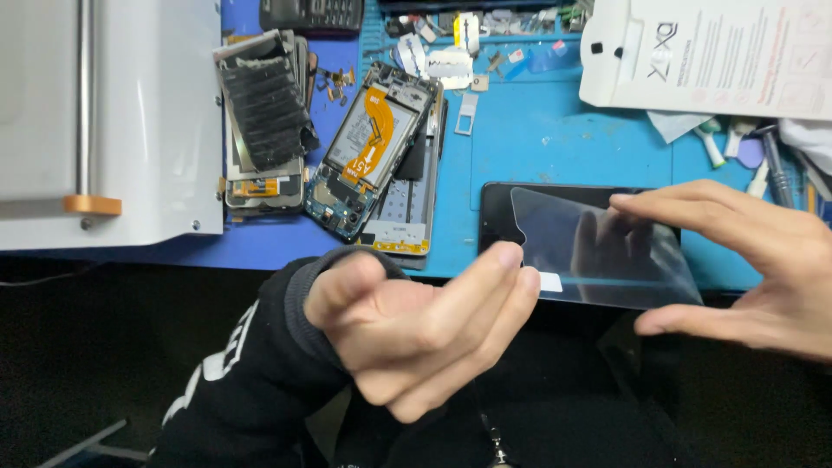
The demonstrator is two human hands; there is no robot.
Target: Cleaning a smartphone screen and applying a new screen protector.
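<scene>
**Clear film held over a dark phone**

On the blue mat (537, 130), an opened phone (373, 156) lies at left. The left hand (416, 325) pinches the clear screen protector (598, 251) by its near edge, fingers pressed together. The right hand (745, 269) grips its far end between spread thumb and fingers, above the black phone (498, 212).

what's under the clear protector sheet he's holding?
A black phone lies on the blue mat below the clear protector sheet, held between left hand and right hand. The phone's near edge and right end are hidden by the sheet's glare and the right hand.
</scene>
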